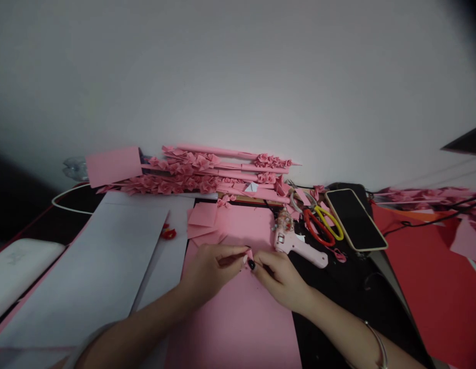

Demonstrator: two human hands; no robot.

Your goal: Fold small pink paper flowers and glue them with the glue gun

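Note:
Between my fingertips is a small folded piece of pink paper (pixel 249 253), mostly covered by the fingers. My left hand (pixel 212 264) pinches it from the left, thumb and forefinger closed together. From the right, my right hand (pixel 278 274) closes on the same piece, a dark-painted thumbnail showing. Both hands are above a large pink paper sheet (pixel 241 323). Just beyond my left hand lie square pink paper pieces (pixel 203 214). A pale pink glue gun (pixel 299 247) rests to the right of my right hand.
Pink paper flowers and rolled stems (pixel 199 171) are piled along the wall. Red and yellow-handled scissors (pixel 318 230) and a phone (pixel 356 220) lie at right, near red paper (pixel 433 277). White sheets (pixel 87 261) and a white box-like object (pixel 22 271) occupy the left.

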